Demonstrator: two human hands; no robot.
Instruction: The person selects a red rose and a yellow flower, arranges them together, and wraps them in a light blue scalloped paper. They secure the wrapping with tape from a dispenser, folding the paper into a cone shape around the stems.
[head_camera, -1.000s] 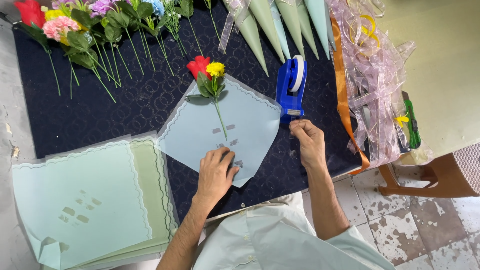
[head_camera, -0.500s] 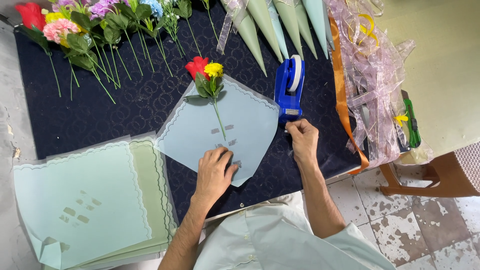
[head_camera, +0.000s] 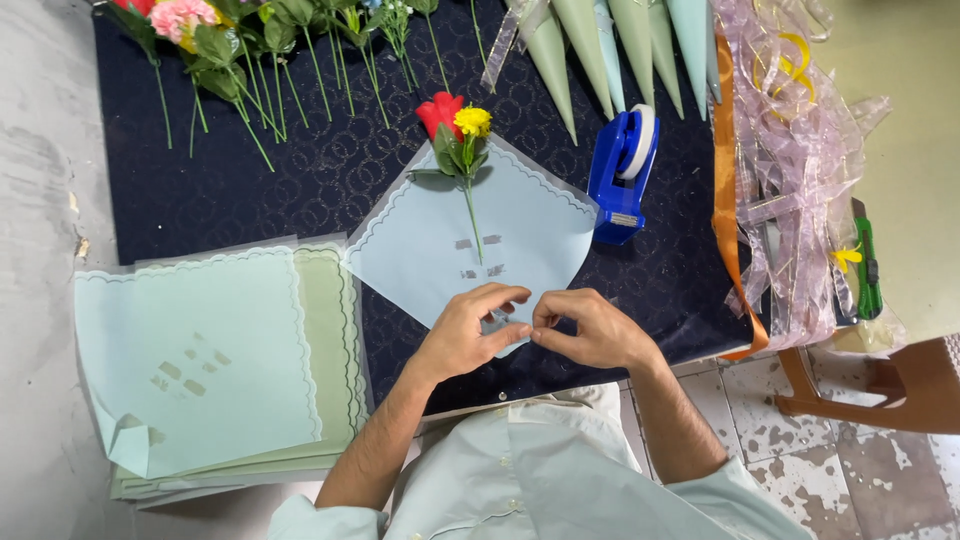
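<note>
Both hands have met at the near corner of the pale blue wrapping sheet (head_camera: 520, 235).
I see left hand (head_camera: 462, 335) and right hand (head_camera: 590, 330) fingertips pinched together on its tip.

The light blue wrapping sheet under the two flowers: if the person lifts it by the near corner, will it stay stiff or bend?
The light blue wrapping sheet looks thin and lies flat, so it would probably droop, not stay stiff. It seems light; a push may slide it over the dark cloth. The red and yellow flowers lie loose on it and could roll off. Both the left hand and right hand pinch its near corner.
</note>
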